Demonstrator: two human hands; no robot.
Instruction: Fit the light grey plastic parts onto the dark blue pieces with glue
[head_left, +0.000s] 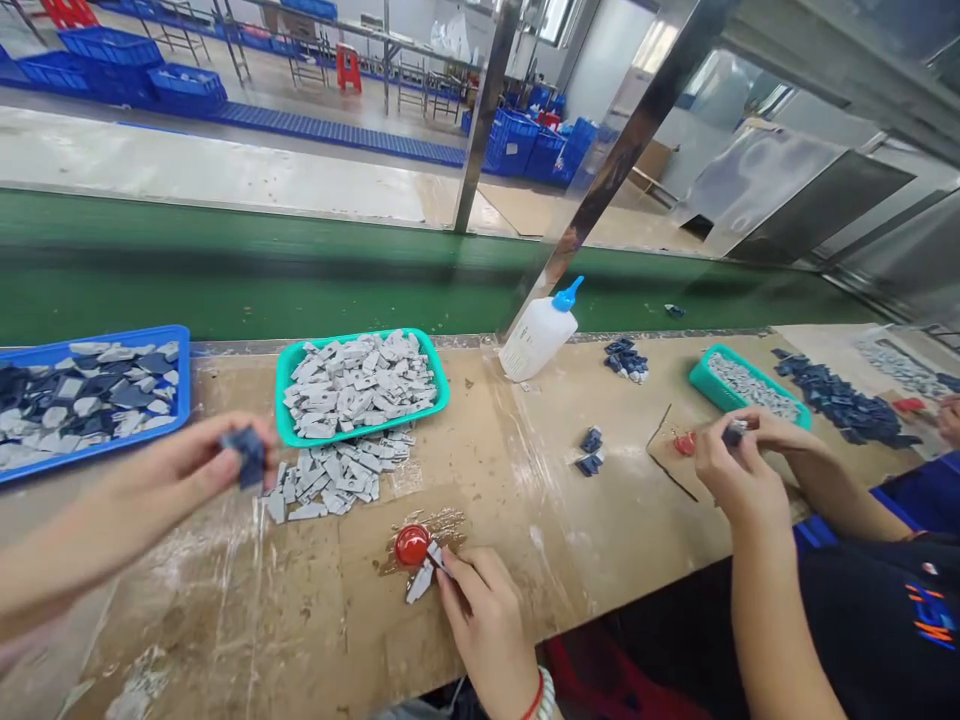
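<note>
My left hand (217,465) is closed on a dark blue plastic piece (247,455), slightly blurred, over the table left of the green tray (281,400). My right hand (487,610) pinches a small light grey plastic piece (436,553) at the edge of a round red cap (412,545) with wet, shiny liquid in and around it. Another light grey piece (420,582) lies just below that cap. Heaped grey pieces (364,385) fill the green tray, and more loose pieces (334,480) are spilled in front of it.
A blue tray (184,375) of mixed dark and grey pieces stands at left. A white squeeze bottle (536,335) with a blue nozzle stands behind. To the right, a co-worker's hands (739,450) hold a small part. A green conveyor belt (337,270) runs along the back.
</note>
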